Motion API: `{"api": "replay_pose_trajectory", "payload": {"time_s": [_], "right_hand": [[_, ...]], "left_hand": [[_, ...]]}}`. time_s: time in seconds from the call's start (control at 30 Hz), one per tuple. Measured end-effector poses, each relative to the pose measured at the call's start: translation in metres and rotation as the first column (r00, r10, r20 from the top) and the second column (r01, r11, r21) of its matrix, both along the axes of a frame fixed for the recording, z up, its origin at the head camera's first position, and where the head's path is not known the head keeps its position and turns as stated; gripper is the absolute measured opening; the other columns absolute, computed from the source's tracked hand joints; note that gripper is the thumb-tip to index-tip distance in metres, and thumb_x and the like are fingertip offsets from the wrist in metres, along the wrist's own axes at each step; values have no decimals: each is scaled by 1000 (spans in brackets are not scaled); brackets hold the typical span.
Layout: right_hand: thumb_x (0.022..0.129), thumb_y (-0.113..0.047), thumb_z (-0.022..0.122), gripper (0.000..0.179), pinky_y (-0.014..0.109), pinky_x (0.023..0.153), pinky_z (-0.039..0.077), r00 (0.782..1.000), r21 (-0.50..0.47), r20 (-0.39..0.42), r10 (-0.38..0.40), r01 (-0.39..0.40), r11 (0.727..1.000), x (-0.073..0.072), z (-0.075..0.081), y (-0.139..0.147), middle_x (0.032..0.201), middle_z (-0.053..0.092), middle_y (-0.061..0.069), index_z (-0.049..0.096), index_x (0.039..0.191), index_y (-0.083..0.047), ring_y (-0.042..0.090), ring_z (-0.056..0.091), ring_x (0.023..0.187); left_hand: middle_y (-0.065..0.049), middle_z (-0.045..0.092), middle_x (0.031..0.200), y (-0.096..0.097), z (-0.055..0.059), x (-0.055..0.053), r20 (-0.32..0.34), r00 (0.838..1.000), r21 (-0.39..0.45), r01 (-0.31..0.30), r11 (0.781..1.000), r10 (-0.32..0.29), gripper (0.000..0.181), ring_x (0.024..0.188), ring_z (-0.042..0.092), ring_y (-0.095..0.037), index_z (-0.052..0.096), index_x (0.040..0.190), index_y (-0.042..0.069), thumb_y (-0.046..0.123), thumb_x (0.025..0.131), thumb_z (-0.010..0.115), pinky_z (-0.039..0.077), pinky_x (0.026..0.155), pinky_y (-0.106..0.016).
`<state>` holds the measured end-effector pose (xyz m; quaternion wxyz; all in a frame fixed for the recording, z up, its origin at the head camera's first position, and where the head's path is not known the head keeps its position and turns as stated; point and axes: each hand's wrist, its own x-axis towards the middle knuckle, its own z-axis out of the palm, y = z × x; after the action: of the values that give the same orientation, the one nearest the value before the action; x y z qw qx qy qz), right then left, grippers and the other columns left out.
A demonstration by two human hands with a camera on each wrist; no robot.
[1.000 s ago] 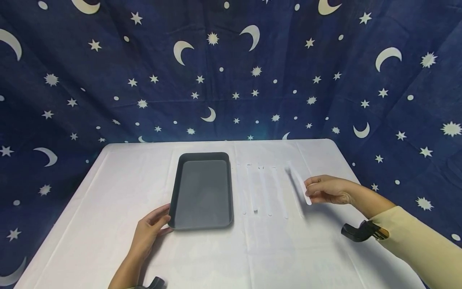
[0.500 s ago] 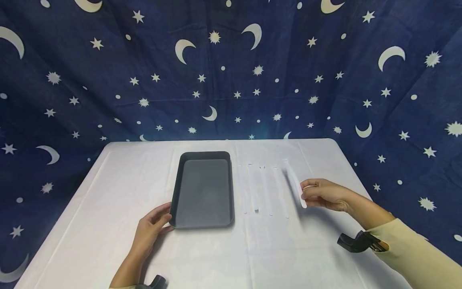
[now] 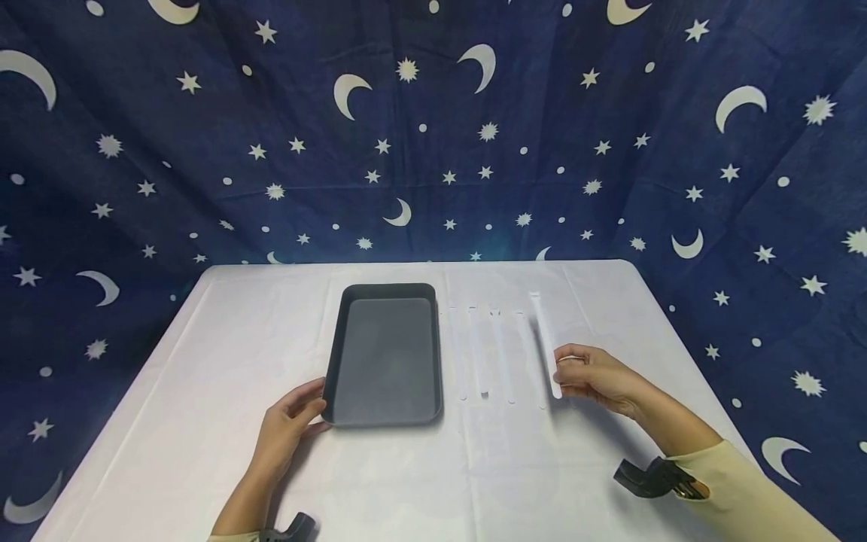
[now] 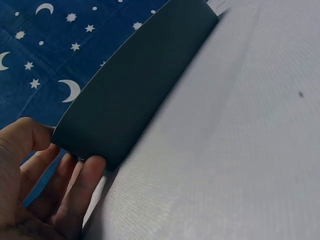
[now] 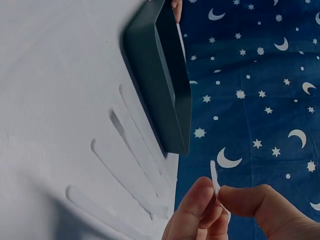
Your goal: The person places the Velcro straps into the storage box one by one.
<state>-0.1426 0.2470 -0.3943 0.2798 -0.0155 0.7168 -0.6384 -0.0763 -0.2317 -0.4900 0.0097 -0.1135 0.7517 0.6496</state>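
Note:
A dark grey rectangular tray [image 3: 387, 361] lies left of centre on the table. My left hand [image 3: 287, 425] grips its near left corner; the left wrist view has the thumb [image 4: 37, 135] at the rim and fingertips [image 4: 94, 165] against the wall. My right hand [image 3: 596, 380] pinches one end of a long, thin white strip [image 3: 546, 342] between thumb and fingers, its far end pointing away over the table. In the right wrist view the strip [image 5: 214, 175] shows nearly edge-on. Several similar white strips [image 3: 503, 357] lie side by side between the tray and my right hand.
A white cloth covers the table [image 3: 406, 482], its far edge close to a dark blue curtain [image 3: 433, 188] with moons and stars. Black wrist mounts [image 3: 653, 478] stick out at both sleeves.
My right hand has moved left and slightly nearer with the white strip, which now stands closer to the row of strips. The left hand stays at the tray's corner.

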Motion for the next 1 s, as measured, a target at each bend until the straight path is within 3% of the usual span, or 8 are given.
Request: {"api": "replay_pose_trajectory", "payload": {"time_s": [0.23,0.63,1.0], "right_hand": [[89,-2,62,28,21,71,62,1000,-26,12,-17,17,1000,-3,-9,-9,86,56,-1,47,112,-1,7,63,74],[91,-3,59,20,19,70,60,1000,-105,-4,-22,21,994,-9,-8,-20,83,59,-3,49,108,-6,7,62,74],[89,0,60,27,21,70,59,995,-106,-74,-74,66,992,-13,-10,-40,82,62,-5,49,112,2,8,60,74]], "left_hand": [[-21,53,140,1,1,-1,27,1000,24,4,1000,-4,49,99,64,3,51,140,2,15,95,66,63,85,-30],[-21,54,140,0,3,-1,20,1000,12,0,1000,-1,49,98,64,5,52,139,2,17,95,67,63,84,-29],[-20,53,141,-1,3,-1,25,1000,8,3,1000,-3,49,97,65,3,52,140,4,20,96,66,63,84,-28]]}}
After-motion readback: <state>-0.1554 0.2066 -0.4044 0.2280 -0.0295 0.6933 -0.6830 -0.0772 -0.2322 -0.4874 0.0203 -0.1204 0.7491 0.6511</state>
